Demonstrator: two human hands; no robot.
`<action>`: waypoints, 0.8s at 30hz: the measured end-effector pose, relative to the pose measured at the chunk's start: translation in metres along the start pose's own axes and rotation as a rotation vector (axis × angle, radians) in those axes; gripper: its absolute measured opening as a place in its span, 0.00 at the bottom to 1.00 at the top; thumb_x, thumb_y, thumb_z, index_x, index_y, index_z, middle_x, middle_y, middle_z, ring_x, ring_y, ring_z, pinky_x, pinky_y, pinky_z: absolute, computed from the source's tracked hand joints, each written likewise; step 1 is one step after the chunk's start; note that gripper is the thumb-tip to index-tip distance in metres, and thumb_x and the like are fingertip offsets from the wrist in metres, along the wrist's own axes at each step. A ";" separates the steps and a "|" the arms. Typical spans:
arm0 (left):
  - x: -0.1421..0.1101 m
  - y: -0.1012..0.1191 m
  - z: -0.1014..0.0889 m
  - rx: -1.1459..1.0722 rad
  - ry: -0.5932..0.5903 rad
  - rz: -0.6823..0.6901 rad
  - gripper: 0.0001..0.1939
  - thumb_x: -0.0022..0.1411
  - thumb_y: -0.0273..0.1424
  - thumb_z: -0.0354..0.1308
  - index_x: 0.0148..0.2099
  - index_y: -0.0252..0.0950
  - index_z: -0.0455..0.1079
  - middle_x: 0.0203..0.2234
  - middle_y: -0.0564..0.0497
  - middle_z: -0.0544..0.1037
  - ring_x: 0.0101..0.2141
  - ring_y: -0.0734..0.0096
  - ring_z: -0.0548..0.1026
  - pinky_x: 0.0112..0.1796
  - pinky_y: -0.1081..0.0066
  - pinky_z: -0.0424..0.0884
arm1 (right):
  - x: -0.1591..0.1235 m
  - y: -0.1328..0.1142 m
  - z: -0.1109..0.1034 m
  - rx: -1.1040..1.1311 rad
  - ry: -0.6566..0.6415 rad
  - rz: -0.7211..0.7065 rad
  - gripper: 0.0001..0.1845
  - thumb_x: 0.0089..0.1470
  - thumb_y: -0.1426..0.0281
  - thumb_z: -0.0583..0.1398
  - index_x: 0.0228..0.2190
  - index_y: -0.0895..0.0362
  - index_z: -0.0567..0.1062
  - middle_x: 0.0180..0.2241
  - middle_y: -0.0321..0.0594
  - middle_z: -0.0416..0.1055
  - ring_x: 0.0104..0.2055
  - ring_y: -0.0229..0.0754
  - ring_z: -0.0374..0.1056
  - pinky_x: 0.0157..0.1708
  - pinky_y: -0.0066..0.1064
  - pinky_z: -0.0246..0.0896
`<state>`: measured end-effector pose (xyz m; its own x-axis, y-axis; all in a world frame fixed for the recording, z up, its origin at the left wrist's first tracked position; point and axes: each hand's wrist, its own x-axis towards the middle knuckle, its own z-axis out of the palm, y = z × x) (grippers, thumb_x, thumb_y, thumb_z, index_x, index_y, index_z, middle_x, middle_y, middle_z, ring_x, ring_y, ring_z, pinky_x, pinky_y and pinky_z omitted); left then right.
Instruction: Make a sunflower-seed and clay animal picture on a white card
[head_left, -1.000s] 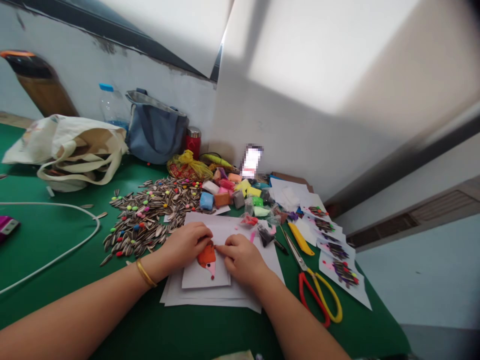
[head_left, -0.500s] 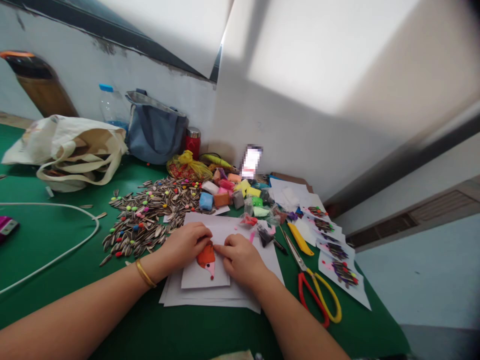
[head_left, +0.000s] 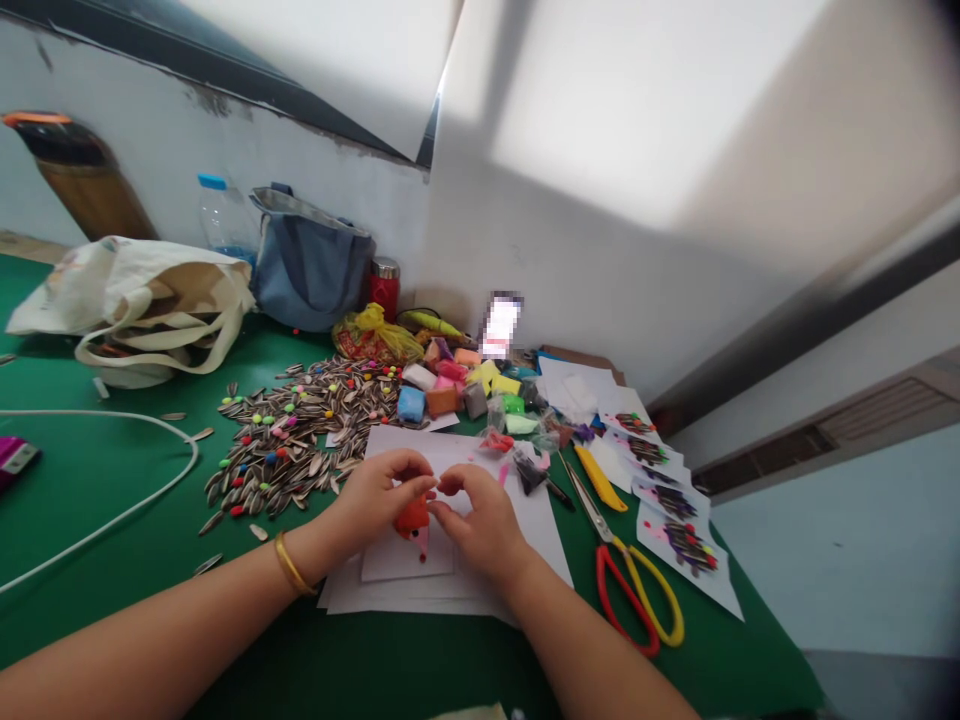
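Note:
An orange clay shape with a pink pointed snout [head_left: 423, 545], a dark eye and a red nose dot lies on a small white card [head_left: 386, 565]. My left hand [head_left: 390, 490] hovers over the upper left of the shape, thumb and fingers curled together. Close against it from the right is my right hand [head_left: 476, 515], its thumb and fingers bent toward the left fingertips. Whatever sits between the fingertips is too small to make out. Both hands partly cover the orange clay [head_left: 412, 517]. Larger white sheets [head_left: 544, 540] lie under the card.
Striped sunflower seeds [head_left: 300, 440] mixed with coloured beads spread to the left. Wrapped clay blocks [head_left: 442, 400] sit behind the sheets. On the right lie scissors [head_left: 615, 540], a yellow cutter [head_left: 600, 478] and several decorated cards [head_left: 686, 545]. Bags and a phone [head_left: 501, 325] stand at the back.
Both hands have come up slightly off the card and drawn their fingertips together. The right index finger, earlier pointing at the orange clay's edge, is now bent.

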<state>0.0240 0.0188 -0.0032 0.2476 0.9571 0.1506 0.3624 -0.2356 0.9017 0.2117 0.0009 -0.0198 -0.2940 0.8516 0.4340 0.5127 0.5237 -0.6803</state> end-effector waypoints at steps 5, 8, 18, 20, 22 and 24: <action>-0.004 0.003 0.004 -0.053 -0.042 -0.052 0.12 0.58 0.41 0.60 0.30 0.36 0.71 0.23 0.54 0.76 0.25 0.71 0.74 0.27 0.73 0.70 | 0.000 -0.007 0.000 0.027 0.022 -0.044 0.04 0.57 0.68 0.62 0.35 0.55 0.75 0.32 0.38 0.74 0.35 0.41 0.68 0.38 0.33 0.62; -0.004 -0.001 0.004 -0.002 -0.059 -0.008 0.14 0.59 0.42 0.59 0.30 0.36 0.71 0.23 0.53 0.76 0.26 0.70 0.74 0.28 0.73 0.70 | 0.001 -0.007 -0.002 0.052 0.004 -0.061 0.05 0.60 0.70 0.59 0.36 0.55 0.76 0.34 0.39 0.76 0.37 0.41 0.70 0.40 0.33 0.63; 0.006 -0.017 -0.010 0.379 -0.081 0.074 0.11 0.63 0.36 0.53 0.37 0.39 0.75 0.33 0.51 0.80 0.35 0.64 0.76 0.36 0.69 0.69 | -0.002 0.010 -0.002 -0.178 -0.191 -0.062 0.07 0.55 0.76 0.61 0.35 0.54 0.79 0.34 0.40 0.75 0.39 0.42 0.70 0.41 0.31 0.63; 0.008 -0.020 -0.011 0.402 -0.098 0.062 0.11 0.63 0.36 0.53 0.37 0.39 0.75 0.34 0.51 0.80 0.36 0.63 0.76 0.37 0.68 0.69 | -0.003 0.012 0.001 -0.219 -0.208 -0.066 0.07 0.55 0.75 0.62 0.35 0.55 0.79 0.34 0.40 0.74 0.39 0.42 0.69 0.39 0.30 0.62; 0.008 -0.021 -0.011 0.402 -0.112 0.059 0.11 0.63 0.36 0.52 0.37 0.39 0.75 0.34 0.50 0.80 0.36 0.63 0.76 0.37 0.68 0.69 | -0.004 0.013 0.004 -0.261 -0.215 -0.069 0.07 0.55 0.75 0.62 0.36 0.55 0.80 0.33 0.40 0.73 0.38 0.42 0.68 0.39 0.30 0.62; 0.008 -0.021 -0.010 0.406 -0.116 0.066 0.11 0.64 0.35 0.52 0.37 0.39 0.75 0.34 0.50 0.80 0.37 0.63 0.76 0.37 0.68 0.69 | -0.005 0.013 0.006 -0.307 -0.221 -0.066 0.06 0.55 0.74 0.63 0.36 0.56 0.80 0.33 0.40 0.73 0.38 0.42 0.68 0.39 0.31 0.61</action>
<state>0.0092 0.0335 -0.0170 0.3734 0.9179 0.1346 0.6613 -0.3651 0.6553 0.2153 0.0042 -0.0343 -0.4844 0.8180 0.3102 0.6945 0.5752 -0.4323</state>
